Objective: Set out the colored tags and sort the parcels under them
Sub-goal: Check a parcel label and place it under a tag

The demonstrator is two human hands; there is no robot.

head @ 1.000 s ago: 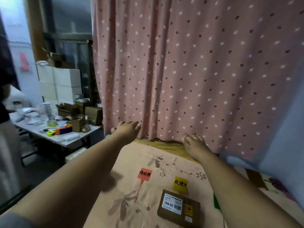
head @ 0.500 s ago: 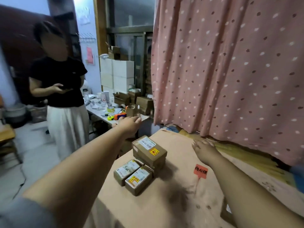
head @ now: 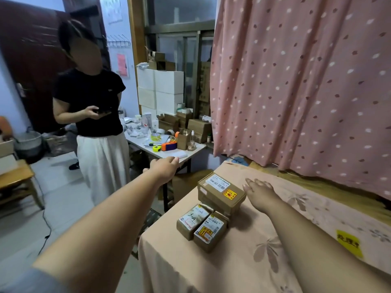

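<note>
Several brown cardboard parcels are piled at the left end of the cloth-covered table [head: 169,261]. The top parcel [head: 220,192] carries a white address label and a yellow-red sticker. Two smaller parcels [head: 193,220] [head: 209,232] lie side by side in front of it. My right hand [head: 259,192] hovers just right of the top parcel, fingers straight, holding nothing. My left hand [head: 164,168] reaches out beyond the table's left edge, open and empty. A yellow tag [head: 348,243] with black writing lies on the cloth at the right. The red tag is hidden.
A person in a black shirt [head: 93,102] stands at the left holding a phone. Behind is a cluttered white work table [head: 165,149] with boxes and tape. A pink dotted curtain [head: 306,92] hangs behind my table. A wooden chair [head: 17,180] stands far left.
The view has swung left from the tags to the parcel pile. My right hand has moved close to the top parcel; my left hand stays stretched out past the table edge.
</note>
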